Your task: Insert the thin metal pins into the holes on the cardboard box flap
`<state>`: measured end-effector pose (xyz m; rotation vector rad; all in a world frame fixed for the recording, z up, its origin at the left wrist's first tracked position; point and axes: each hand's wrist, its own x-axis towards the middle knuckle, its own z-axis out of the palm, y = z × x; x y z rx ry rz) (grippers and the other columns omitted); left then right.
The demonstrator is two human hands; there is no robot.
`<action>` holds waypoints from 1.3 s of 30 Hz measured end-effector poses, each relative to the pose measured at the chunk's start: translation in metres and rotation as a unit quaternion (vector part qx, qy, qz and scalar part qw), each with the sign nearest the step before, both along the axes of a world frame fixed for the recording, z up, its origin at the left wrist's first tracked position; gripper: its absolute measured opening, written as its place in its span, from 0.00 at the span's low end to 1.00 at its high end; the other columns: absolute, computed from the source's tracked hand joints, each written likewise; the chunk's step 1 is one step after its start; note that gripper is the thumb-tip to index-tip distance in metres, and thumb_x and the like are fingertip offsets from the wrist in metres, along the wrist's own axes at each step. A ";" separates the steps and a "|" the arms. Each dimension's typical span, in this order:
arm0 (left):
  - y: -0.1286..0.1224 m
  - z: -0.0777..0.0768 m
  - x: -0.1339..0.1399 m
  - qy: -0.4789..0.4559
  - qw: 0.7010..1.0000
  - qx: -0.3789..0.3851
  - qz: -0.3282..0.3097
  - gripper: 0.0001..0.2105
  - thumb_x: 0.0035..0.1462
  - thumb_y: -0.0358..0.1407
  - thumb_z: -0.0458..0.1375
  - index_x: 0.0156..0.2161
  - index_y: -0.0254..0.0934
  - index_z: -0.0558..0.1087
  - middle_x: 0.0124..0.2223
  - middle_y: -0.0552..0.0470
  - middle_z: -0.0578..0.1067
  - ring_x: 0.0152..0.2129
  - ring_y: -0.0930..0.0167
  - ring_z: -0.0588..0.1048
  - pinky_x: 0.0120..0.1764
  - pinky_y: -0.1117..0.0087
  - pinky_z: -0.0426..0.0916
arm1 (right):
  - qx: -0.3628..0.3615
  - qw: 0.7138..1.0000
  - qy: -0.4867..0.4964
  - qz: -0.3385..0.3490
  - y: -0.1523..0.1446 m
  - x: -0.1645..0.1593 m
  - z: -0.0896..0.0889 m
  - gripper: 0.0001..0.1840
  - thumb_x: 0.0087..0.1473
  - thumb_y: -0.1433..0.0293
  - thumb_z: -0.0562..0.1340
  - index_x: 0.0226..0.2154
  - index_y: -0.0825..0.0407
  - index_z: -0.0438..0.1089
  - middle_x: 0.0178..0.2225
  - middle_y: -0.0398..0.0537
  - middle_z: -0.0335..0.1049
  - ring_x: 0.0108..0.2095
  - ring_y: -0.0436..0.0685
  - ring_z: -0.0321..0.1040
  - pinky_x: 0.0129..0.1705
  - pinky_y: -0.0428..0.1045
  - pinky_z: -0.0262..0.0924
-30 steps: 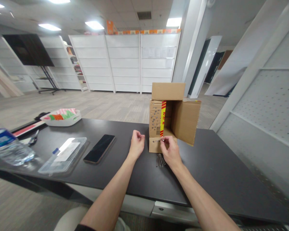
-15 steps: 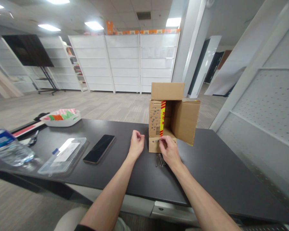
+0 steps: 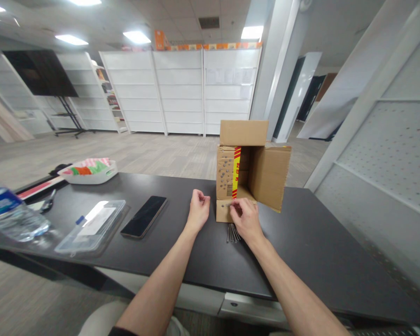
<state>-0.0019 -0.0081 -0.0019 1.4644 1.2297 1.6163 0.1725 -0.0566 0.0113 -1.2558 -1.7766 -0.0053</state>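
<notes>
An opened cardboard box (image 3: 226, 186) stands on the dark table, its mouth facing me. Round grey metal heads dot its left flap, and a few more sit in a row on the lower flap (image 3: 220, 214). My right hand (image 3: 245, 215) is closed in a pinch against that lower flap; its fingertips hide whatever is between them. Just below the flap, several long thin nails (image 3: 232, 233) lie fanned out on the table. My left hand (image 3: 199, 210) hovers left of the box, fingers curled together, and I cannot see what they hold, if anything.
Left of my hands lie a black phone (image 3: 144, 217) and a clear plastic case (image 3: 91, 226). A water bottle (image 3: 14, 214) is at the far left, with a white basket (image 3: 101, 176) of colourful cloth behind. A perforated panel (image 3: 388, 154) rises on the right.
My right hand has shifted very slightly to the left along the lower flap. My left hand, the box and the nails stay where they were.
</notes>
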 end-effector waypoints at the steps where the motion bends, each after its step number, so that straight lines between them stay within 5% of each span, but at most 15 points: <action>1: 0.000 0.000 0.000 -0.002 1.000 0.000 -0.002 0.10 0.54 0.33 0.55 0.32 0.39 0.55 0.27 0.59 0.58 0.23 0.77 0.58 0.29 0.75 0.56 | -0.001 1.000 -0.002 -0.002 0.000 0.000 0.000 0.04 0.57 0.69 0.57 0.35 0.50 0.67 0.35 0.46 0.71 0.37 0.57 0.66 0.43 0.53 0.51; 39: 0.000 0.000 0.000 -0.005 1.000 -0.002 -0.001 0.10 0.55 0.33 0.54 0.32 0.39 0.55 0.27 0.59 0.58 0.23 0.77 0.59 0.29 0.75 0.56 | -0.055 0.997 -0.023 -0.039 0.000 0.001 -0.001 0.07 0.56 0.70 0.57 0.34 0.50 0.71 0.35 0.46 0.72 0.39 0.57 0.64 0.42 0.52 0.46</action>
